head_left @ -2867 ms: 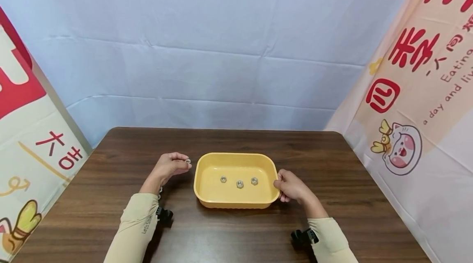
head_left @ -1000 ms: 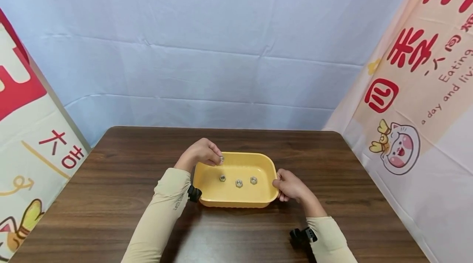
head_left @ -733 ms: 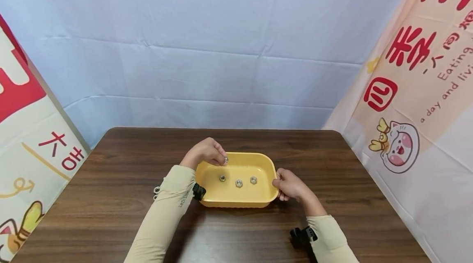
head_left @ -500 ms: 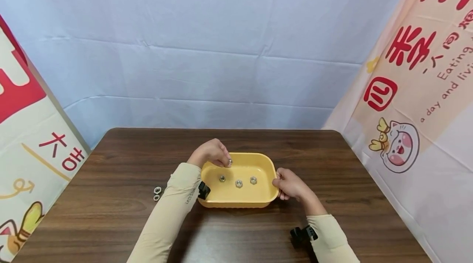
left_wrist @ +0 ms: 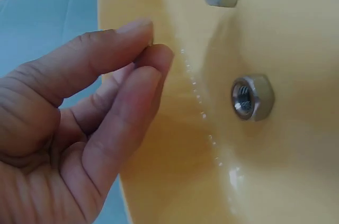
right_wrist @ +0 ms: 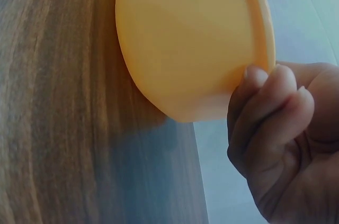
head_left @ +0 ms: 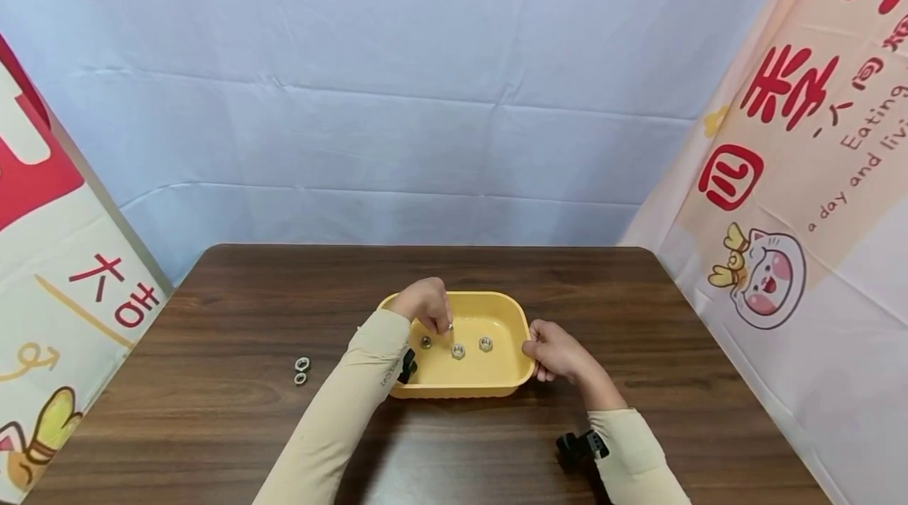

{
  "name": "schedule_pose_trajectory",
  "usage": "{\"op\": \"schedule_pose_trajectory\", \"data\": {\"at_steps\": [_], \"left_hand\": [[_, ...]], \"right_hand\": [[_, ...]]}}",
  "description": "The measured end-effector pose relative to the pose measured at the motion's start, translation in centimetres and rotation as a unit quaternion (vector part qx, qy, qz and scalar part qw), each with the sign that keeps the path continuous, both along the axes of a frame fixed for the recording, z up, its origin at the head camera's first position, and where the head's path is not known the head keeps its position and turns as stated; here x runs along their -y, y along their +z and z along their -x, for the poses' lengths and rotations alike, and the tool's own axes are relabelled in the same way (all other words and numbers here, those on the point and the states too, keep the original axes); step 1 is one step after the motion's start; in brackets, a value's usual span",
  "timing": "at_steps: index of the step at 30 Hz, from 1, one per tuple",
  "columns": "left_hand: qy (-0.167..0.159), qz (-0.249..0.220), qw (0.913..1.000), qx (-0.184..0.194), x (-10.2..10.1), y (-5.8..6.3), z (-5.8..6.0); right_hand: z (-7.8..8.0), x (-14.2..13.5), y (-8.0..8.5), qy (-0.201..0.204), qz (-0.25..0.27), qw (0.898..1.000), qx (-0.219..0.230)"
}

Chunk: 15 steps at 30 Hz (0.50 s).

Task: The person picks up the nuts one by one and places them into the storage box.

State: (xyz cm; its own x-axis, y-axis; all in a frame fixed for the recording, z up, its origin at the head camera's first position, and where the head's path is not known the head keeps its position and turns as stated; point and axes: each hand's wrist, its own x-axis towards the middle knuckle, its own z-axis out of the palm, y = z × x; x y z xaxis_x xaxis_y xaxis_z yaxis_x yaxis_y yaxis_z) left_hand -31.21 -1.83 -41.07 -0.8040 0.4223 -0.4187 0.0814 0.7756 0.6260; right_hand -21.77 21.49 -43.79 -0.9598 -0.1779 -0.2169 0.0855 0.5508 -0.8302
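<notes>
My left hand (head_left: pixel 428 305) is inside the yellow tray (head_left: pixel 454 391), fingertips low over its floor. Thumb and fingers pinch a small hex nut (head_left: pixel 451 325), almost wholly covered by the fingertips; only a sliver shows in the left wrist view. Three metal hex nuts lie on the tray floor: one beside my left hand (left_wrist: pixel 106 102), a middle nut (head_left: pixel 458 351) and a right nut (head_left: pixel 485 344). My right hand (head_left: pixel 557 350) grips the tray's right end, fingers curled under the rim (right_wrist: pixel 267 28) in the right wrist view.
Two more hex nuts, a larger nut (head_left: pixel 303 364) and a smaller nut (head_left: pixel 300 379), lie on the brown wooden table (head_left: pixel 234 426) left of the tray. A pale cloth (head_left: pixel 397 95) hangs behind the table, with printed cloths at both sides.
From left of the tray, my left hand has carried the pinched nut rightward over the rim, then down inside. The two loose nuts on the table have come into view. My right hand keeps its grip.
</notes>
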Motion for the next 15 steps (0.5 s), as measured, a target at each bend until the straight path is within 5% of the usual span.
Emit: {"op": "schedule_pose_trajectory", "data": {"at_steps": [15], "left_hand": [[0.005, 0.021, 0.9993, 0.030, -0.7, -1.4, 0.0]], "right_hand": [[0.2, -0.2, -0.2, 0.009, 0.006, 1.000, 0.004]]}}
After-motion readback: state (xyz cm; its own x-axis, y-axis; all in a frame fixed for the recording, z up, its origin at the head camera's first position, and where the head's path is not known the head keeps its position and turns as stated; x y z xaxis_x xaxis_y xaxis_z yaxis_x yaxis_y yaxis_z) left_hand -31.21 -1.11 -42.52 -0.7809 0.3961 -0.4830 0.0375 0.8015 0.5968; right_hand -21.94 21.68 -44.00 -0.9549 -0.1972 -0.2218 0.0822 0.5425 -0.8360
